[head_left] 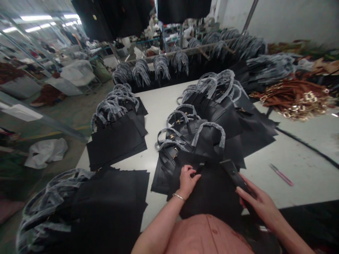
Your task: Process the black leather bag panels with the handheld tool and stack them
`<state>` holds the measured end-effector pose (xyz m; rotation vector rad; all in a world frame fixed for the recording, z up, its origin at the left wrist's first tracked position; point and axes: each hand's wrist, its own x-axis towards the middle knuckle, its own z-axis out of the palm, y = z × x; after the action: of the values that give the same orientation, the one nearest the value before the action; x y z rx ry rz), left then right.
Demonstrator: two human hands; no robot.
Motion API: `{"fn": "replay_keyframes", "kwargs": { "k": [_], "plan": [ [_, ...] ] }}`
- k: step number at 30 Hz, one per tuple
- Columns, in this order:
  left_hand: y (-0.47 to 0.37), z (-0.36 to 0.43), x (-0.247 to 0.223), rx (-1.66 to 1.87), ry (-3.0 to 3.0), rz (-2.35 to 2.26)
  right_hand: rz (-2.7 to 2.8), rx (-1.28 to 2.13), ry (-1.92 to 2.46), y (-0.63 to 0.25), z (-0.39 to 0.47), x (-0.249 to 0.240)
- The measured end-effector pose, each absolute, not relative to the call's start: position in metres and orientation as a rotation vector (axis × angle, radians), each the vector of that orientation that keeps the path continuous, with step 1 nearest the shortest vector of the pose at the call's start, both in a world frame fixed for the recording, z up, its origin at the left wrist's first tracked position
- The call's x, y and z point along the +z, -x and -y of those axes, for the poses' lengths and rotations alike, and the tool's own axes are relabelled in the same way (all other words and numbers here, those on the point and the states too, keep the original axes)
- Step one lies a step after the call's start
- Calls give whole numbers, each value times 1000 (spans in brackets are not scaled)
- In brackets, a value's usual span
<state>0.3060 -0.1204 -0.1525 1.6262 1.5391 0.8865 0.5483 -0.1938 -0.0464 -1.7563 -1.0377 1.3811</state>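
A black bag panel [212, 192] lies on the table in front of me, with a handle [212, 127] wrapped in clear film at its far edge. My left hand [188, 180] rests on this panel, its curled fingers and thumb closed around a small black strap [200, 167]. To the right, my right hand [258, 199] grips a wide, flat black strip [233, 173] that looks like leather, with a small round spot near its far end. The strip is held at a tilt above the panel's right side, and its near end is hidden by my hand.
Stacks of black bag panels [113, 197] with wrapped handles lie left and behind. Pink-handled snips [281, 174] lie on the white table [312, 165] at right, near a black cord [307, 143]. Brown straps with gold clasps [296, 98] are piled at the far right.
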Motion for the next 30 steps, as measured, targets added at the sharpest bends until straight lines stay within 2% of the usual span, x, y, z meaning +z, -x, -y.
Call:
{"fn": "replay_keyframes", "kwargs": {
  "k": [7,13,20,25,30],
  "plan": [
    [-325,136,-133,746,-977,-1039,956,1782,1667,-548,198,-32],
    [-334,146,-133,788,-879,-904,945,1984,1544,-536,199,-24],
    [-341,152,-138,876,-787,-936,873,1956,1527,-536,188,-29],
    [-342,150,-134,894,-953,-1014,845,2048,1479,-534,190,-29],
    [-347,151,-127,866,-942,-995,811,1923,1535,-533,183,-23]
  ]
}}
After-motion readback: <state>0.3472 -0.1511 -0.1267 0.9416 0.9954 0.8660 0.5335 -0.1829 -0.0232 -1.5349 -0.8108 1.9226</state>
